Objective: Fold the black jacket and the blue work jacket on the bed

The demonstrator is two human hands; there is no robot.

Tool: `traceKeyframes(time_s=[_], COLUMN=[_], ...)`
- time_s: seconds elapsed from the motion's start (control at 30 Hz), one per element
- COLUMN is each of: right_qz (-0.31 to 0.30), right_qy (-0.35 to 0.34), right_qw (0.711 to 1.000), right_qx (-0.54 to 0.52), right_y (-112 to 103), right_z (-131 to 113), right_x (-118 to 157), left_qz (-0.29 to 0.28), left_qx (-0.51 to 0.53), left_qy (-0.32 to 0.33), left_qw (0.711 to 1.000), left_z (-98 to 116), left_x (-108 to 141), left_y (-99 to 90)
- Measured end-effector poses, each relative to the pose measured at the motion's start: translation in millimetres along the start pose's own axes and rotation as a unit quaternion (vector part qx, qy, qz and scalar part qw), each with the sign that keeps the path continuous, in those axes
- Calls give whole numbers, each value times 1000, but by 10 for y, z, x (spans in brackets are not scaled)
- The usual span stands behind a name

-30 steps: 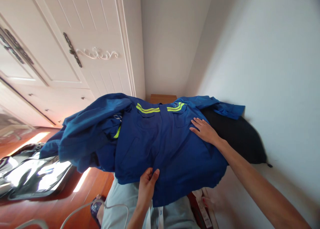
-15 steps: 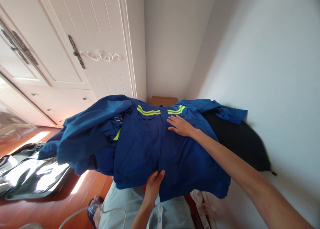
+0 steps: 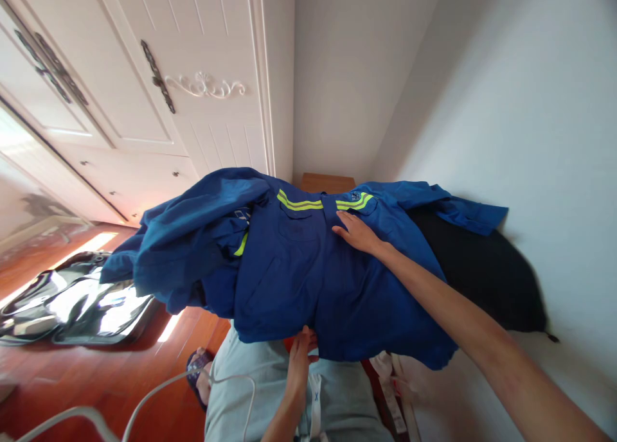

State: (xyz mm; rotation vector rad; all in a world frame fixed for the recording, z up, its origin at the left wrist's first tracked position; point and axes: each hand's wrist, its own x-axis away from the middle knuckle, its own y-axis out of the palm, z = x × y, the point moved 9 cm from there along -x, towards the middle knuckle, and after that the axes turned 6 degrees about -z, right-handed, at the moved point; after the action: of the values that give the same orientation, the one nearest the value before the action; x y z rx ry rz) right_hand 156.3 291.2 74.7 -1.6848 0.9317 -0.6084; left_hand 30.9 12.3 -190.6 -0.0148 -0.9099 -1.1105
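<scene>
A blue jacket with yellow-green striped bands lies spread front side up before me, its sleeves reaching out to both sides. My right hand rests on the chest just below the striped band, fingers stretched out and open. At the bottom hem, by the front opening, is my left hand. Its fingers are apart at the edge of the cloth, and no firm grip shows. Under the jacket's right side a black rounded thing sticks out; what it is I cannot tell.
A white wardrobe stands at the back left, a pale wall at the right. An open suitcase lies on the reddish wooden floor. A white cable loops beside my legs, clothed in light cloth.
My left hand has loosened from its pinch on the hem, and its fingers have spread. My right hand stays on the chest. The whole view has shifted slightly.
</scene>
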Motion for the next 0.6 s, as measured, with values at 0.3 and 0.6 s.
traceKeyframes(time_s=[0.3, 0.6], right_qz=[-273, -213], right_qy=[-36, 313], right_qw=[860, 870], right_qx=[-431, -317], right_y=[837, 2239], right_z=[-1285, -378], right_x=[1946, 2845], left_qz=[24, -56], left_qx=[236, 220], left_qy=[-23, -10], left_qw=[971, 974], left_z=[132, 246], left_x=[-37, 458], left_y=[-16, 54])
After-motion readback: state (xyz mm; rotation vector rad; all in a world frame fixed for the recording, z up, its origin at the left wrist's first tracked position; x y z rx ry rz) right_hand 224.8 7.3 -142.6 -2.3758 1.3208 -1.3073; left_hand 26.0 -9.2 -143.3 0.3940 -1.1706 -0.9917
